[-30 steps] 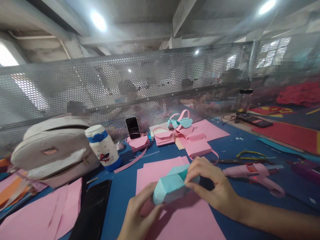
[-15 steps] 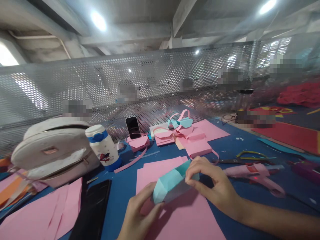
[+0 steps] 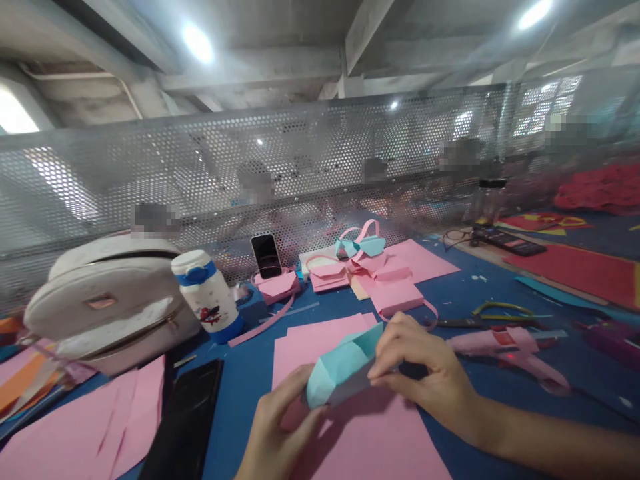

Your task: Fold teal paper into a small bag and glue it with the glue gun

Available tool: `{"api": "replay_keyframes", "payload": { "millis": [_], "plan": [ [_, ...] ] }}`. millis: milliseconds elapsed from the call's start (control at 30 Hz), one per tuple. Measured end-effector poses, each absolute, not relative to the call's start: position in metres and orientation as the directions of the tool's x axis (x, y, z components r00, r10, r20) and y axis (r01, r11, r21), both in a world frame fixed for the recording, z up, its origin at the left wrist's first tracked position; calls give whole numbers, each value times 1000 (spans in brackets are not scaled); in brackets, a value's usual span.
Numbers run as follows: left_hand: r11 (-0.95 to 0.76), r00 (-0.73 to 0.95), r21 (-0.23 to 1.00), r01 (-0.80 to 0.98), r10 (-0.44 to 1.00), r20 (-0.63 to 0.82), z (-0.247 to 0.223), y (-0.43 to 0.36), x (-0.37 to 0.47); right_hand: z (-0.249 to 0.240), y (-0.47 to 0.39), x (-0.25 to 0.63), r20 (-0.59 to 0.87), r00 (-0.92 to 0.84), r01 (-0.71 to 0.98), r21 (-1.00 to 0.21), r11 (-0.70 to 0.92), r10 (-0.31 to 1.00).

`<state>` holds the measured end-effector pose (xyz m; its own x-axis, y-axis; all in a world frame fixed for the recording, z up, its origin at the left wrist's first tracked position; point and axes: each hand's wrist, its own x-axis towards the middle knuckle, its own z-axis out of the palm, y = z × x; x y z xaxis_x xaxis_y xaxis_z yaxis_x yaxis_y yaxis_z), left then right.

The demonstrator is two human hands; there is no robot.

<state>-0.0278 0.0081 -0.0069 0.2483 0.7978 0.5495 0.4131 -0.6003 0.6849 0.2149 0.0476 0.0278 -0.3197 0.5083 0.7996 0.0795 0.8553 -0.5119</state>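
Observation:
A folded light-blue paper bag (image 3: 340,367) is held tilted above pink paper sheets (image 3: 370,440). My left hand (image 3: 285,413) grips its left end, thumb below and fingers behind. At the other end, my right hand (image 3: 420,373) pinches the paper's edge between thumb and fingertips; the fingers partly hide that end. Beyond my hands sit small pink paper bags (image 3: 400,293) with strip handles, and a light-blue paper bag (image 3: 363,245) with a pink handle lies on top of that group.
A pink glue gun (image 3: 510,350) with a lit red light lies at right, scissors (image 3: 480,320) behind it. To the left are a white backpack (image 3: 110,300), a bottle (image 3: 207,297) and a black phone (image 3: 185,420). A perforated metal screen (image 3: 310,153) closes the back.
My right fingers have shifted slightly along the edge of the light-blue bag, and its right end has moved a little. My left hand stays in place.

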Motion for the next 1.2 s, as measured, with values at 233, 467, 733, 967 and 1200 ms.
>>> {"api": "replay_keyframes", "payload": {
  "millis": [233, 467, 733, 967, 1200],
  "plan": [
    [-591, 260, 692, 415, 806, 532, -6, 9, -28, 25, 48, 214, 800, -296, 68, -528, 847, 522],
    [-593, 251, 684, 424, 803, 541, -9, 7, -29, 22, 49, 214, 792, -275, 52, -554, 831, 545],
    [-578, 246, 694, 430, 814, 526, -6, 8, -28, 17, 49, 217, 763, -341, 59, -565, 823, 549],
    [-596, 244, 689, 413, 801, 546, -8, 7, -28, 25, 44, 216, 785, -389, 98, -484, 869, 482],
    [-591, 253, 692, 414, 805, 536, -8, 7, -28, 26, 42, 219, 787, -408, 132, -452, 882, 464]
  ]
}}
